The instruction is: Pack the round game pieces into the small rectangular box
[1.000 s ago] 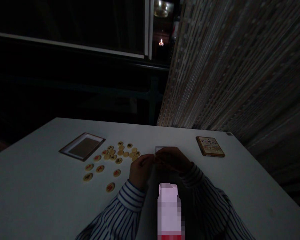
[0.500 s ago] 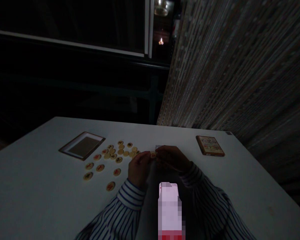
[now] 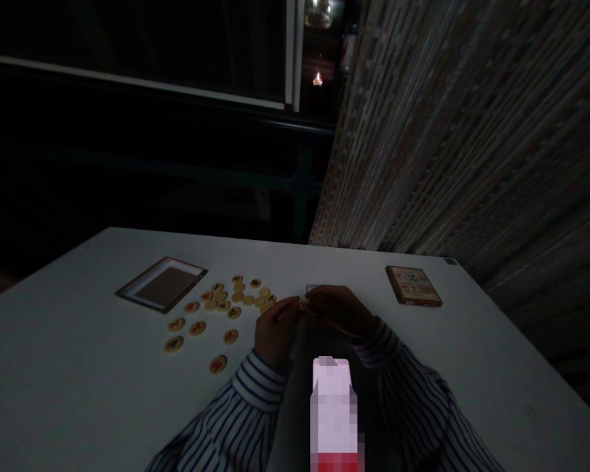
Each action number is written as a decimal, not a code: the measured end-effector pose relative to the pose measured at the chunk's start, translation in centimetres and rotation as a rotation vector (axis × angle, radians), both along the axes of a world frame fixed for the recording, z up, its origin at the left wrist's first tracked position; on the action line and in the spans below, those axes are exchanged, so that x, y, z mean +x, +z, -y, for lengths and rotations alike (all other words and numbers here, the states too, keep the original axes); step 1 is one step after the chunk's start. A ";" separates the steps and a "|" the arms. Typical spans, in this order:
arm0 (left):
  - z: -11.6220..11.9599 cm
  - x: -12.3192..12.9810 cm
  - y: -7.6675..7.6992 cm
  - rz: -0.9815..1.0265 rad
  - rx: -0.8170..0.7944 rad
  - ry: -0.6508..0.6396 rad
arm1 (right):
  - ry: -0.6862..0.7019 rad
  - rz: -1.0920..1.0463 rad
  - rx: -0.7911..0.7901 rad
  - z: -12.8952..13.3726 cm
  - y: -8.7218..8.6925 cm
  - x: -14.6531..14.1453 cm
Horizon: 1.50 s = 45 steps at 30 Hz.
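Observation:
Over the middle of the white table, my left hand (image 3: 274, 334) and my right hand (image 3: 341, 309) meet at the fingertips. Pinched between them is a round wooden xiangqi piece (image 3: 303, 303), only partly showing. The pale edge of a flat object (image 3: 319, 286) peeks out behind my right hand, which covers the rest of it. Left of my left hand lie several loose xiangqi pieces (image 3: 237, 297), some with red or black characters facing up, others blank side up. One red-marked piece (image 3: 217, 364) sits nearest to my left sleeve.
An open shallow tray (image 3: 204, 270) lies at the table's left. At the right is a flat box (image 3: 413, 286) with a printed lid. A lit phone (image 3: 332, 406), partly pixelated, is below my hands. Behind the table (image 3: 78, 367) hangs a string curtain (image 3: 423, 131). The room is dim.
The pinched piece has turned or slid slightly between my fingers, and less of its face shows. My left hand has shifted a little to the right. The loose pieces lie as before.

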State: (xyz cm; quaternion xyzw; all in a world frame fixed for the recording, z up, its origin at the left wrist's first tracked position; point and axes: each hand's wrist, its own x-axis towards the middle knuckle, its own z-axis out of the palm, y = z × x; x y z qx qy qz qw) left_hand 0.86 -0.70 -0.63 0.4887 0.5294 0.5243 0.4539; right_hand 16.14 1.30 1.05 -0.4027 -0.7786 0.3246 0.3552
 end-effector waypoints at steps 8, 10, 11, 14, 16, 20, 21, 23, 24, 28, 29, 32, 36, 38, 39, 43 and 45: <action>0.0 0.1 -0.2 0.023 -0.039 0.013 | 0.013 -0.003 0.025 0.0 0.0 0.3; -0.1 0.0 -0.5 0.008 -0.033 0.017 | 0.021 -0.018 0.022 0.0 0.0 0.2; -0.2 0.0 -0.7 -0.005 -0.026 0.014 | 0.027 -0.024 0.018 0.0 0.1 0.2; -0.3 -0.1 -1.0 -0.039 -0.005 0.005 | 0.028 -0.037 0.002 0.0 -0.1 0.2; -0.3 -0.2 -1.0 -0.048 0.001 0.003 | 0.025 -0.057 -0.017 0.0 -0.3 0.3; -0.1 -0.1 -0.5 -0.020 -0.006 0.000 | 0.004 -0.082 -0.040 0.0 -0.5 0.4; 0.0 -0.1 -0.4 -0.008 -0.009 -0.005 | -0.006 -0.074 -0.036 0.0 -0.4 0.5; 0.0 0.0 -0.2 0.013 -0.015 -0.015 | -0.018 -0.056 -0.032 0.0 -0.2 0.5; 0.1 0.0 -0.2 0.021 -0.020 -0.020 | -0.016 -0.052 -0.033 0.0 -0.1 0.5; 0.0 0.1 -0.3 0.019 -0.032 -0.019 | 0.000 -0.056 -0.030 0.1 0.5 0.4; 0.0 0.1 -0.3 0.011 -0.028 -0.021 | -0.002 -0.049 -0.022 0.2 0.6 0.3; 0.0 0.0 -0.2 -0.002 -0.011 -0.045 | -0.013 -0.019 0.000 0.2 0.8 0.2; 0.0 -0.1 -0.2 0.004 0.008 -0.058 | -0.044 -0.028 -0.047 0.3 0.9 0.2; -0.1 -0.1 -0.4 0.010 0.015 -0.064 | -0.047 -0.026 -0.053 0.4 0.8 0.2; -0.1 -0.2 -0.6 0.014 0.015 -0.074 | -0.044 -0.020 -0.043 0.3 0.8 0.2; -0.3 -0.2 -1.1 0.061 -0.007 -0.106 | -0.040 0.024 0.004 0.3 0.7 0.2; -0.3 -0.2 -1.2 0.091 -0.023 -0.118 | -0.031 0.030 0.017 0.3 0.8 0.2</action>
